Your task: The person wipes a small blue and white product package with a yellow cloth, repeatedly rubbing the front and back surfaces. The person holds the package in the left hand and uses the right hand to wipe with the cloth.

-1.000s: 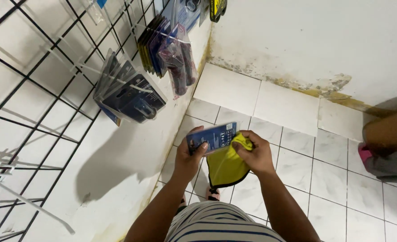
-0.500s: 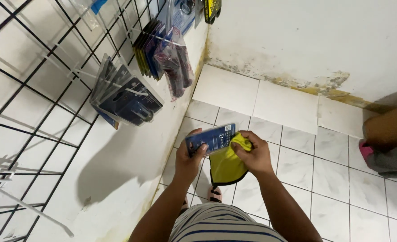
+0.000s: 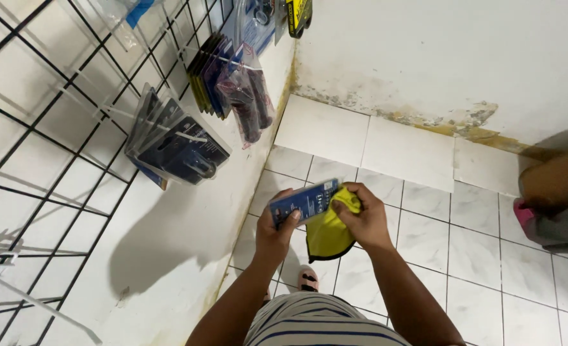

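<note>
- Your left hand (image 3: 276,229) was closed around a flat blue packaged item (image 3: 304,201), thumb on its face and fingers behind it, holding it at chest height over the tiled floor (image 3: 476,250).
- The package's long axis ran left to right, tilted up a little toward your right hand (image 3: 362,220).
- Your right hand pinched a yellow cloth with a dark edge (image 3: 327,232) against the right end of the package; the cloth hung down between both hands.
- Both hands touched the pair, so neither had any reach to make; the left carried the package, the right the cloth.
- The wire grid rack (image 3: 53,128) with hanging blister packs (image 3: 178,144) stood up and to your left, well apart from the hands.
- Another person's leg (image 3: 553,186) showed at the far right.
</note>
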